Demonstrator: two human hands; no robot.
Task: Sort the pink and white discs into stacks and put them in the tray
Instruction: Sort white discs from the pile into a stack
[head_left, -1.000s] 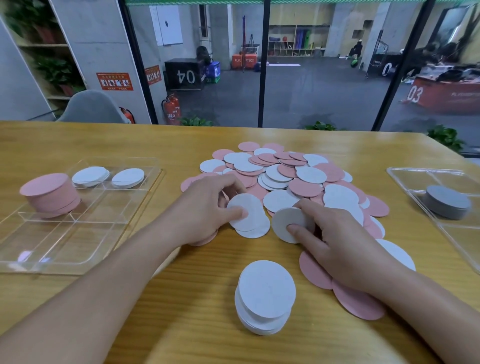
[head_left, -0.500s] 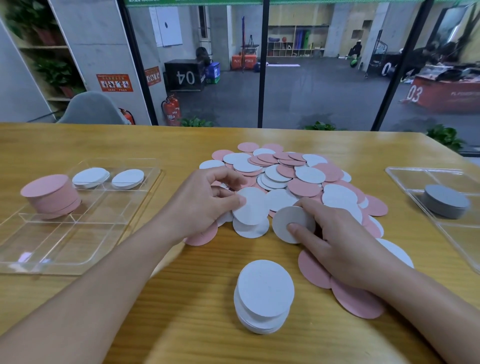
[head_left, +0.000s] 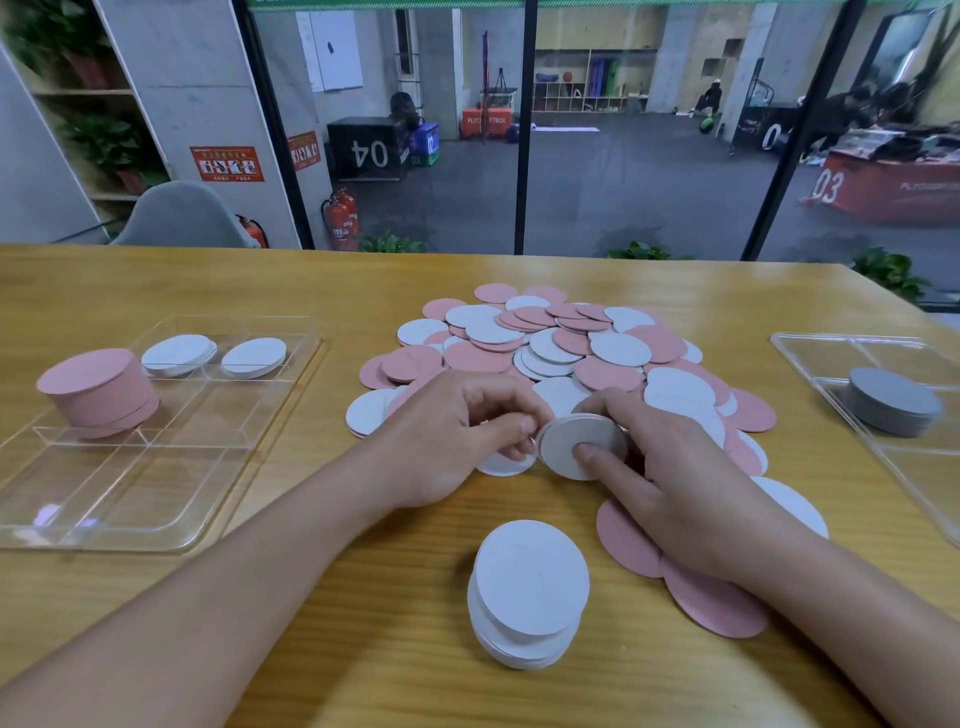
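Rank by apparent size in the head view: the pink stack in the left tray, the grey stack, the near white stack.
1. near white stack, though nearness to the camera enlarges it.
2. pink stack and grey stack: too alike to rank.

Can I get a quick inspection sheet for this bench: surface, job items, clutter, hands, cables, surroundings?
Surface: wooden table.
Job's things: mixed pile of pink and white discs mid-table; white stack near the front edge; left tray holds a pink stack and two low white stacks.
Clutter: right tray with a grey stack.
Hands: left hand and right hand both pinch a few white discs, tilted on edge.
Cables: nothing seen.
Surroundings: glass wall, grey chair, fire extinguishers, hall beyond.
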